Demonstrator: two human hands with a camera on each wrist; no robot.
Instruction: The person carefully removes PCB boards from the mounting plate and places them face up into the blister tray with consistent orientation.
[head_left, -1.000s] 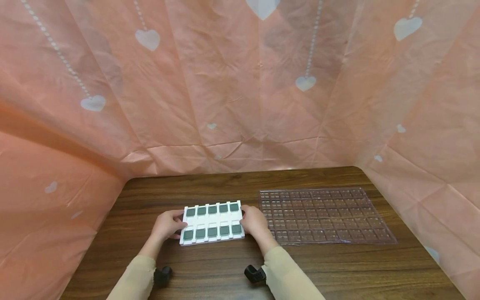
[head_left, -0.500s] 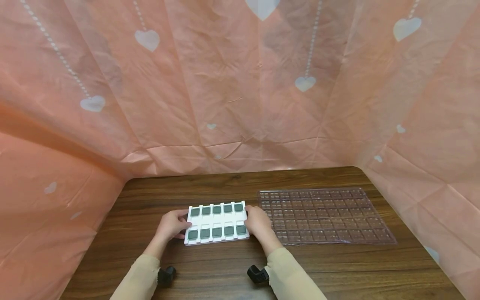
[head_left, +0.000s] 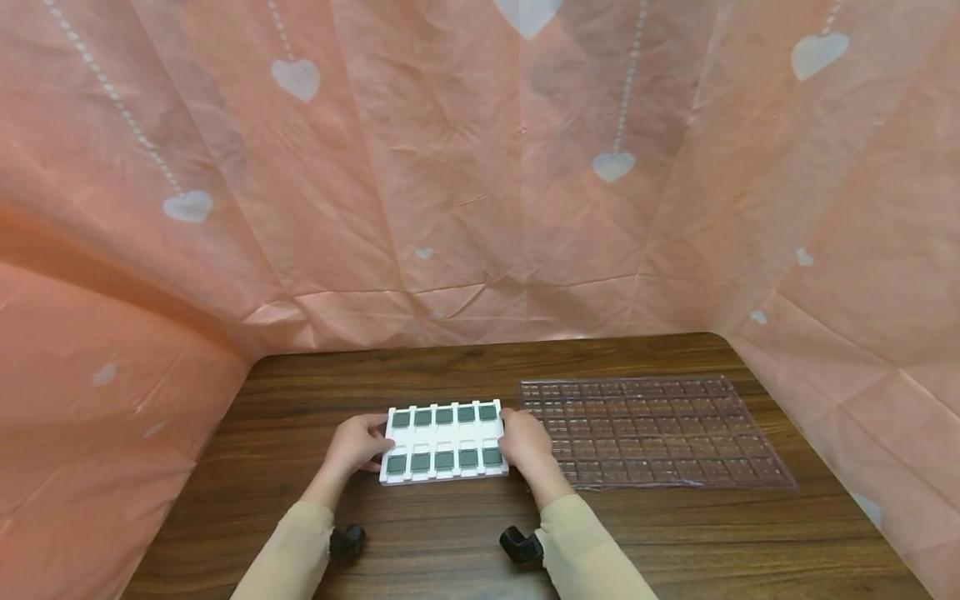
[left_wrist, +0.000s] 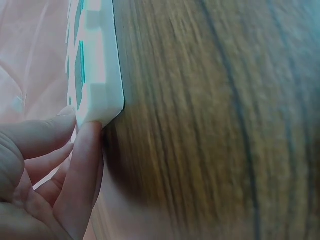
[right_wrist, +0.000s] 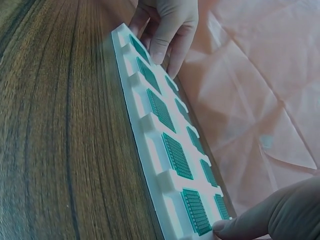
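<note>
A white tray (head_left: 446,436) with two rows of square pockets is held level between my two hands. Small green circuit boards (right_wrist: 178,156) sit face up in the pockets. My left hand (head_left: 358,442) grips the tray's left end, thumb (left_wrist: 47,134) on top and fingers at the side and beneath. At the right end, my right hand (head_left: 525,439) holds the tray, its thumb (right_wrist: 242,223) pressing the rim near a corner board. Most of the right fingers are hidden. Whether the tray touches the wooden table (head_left: 420,542) I cannot tell.
To the right lies a large clear plastic sheet (head_left: 652,429) moulded into a grid of square pockets, its left edge close by my right hand. A pink curtain (head_left: 480,208) with white hearts surrounds the table at the back and sides.
Both hands have shifted to the right together, carrying the white tray towards the clear plastic sheet. Their hold on its two ends looks the same. The plastic sheet has not moved.
</note>
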